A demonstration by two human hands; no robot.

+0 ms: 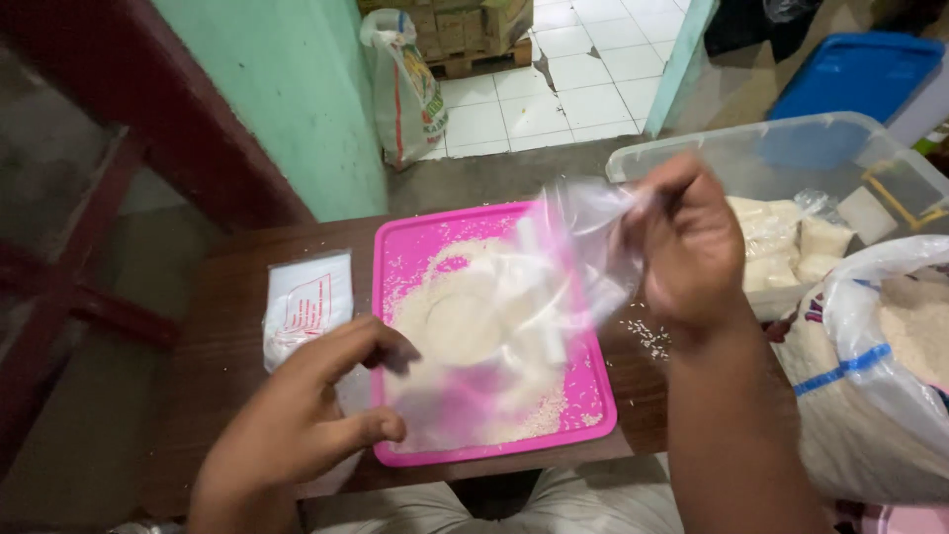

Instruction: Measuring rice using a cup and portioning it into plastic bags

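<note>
- Left hand [297,425] and right hand [687,242] each pinch an edge of a clear plastic bag [554,287], stretched over the pink tray [395,257].
- Bag looks empty; rice pile [465,321] sits in the tray on the counter [227,366].
- Filled packets [781,242] in the clear tub [890,158]; open sack [890,376] still holds plenty.

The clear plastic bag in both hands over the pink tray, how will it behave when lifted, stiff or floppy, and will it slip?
The clear plastic bag is probably floppy: it drapes and creases between the left hand and right hand. It looks thin and empty, so likely very light. Its glossy film may slip from a loose pinch above the pink tray.
</note>
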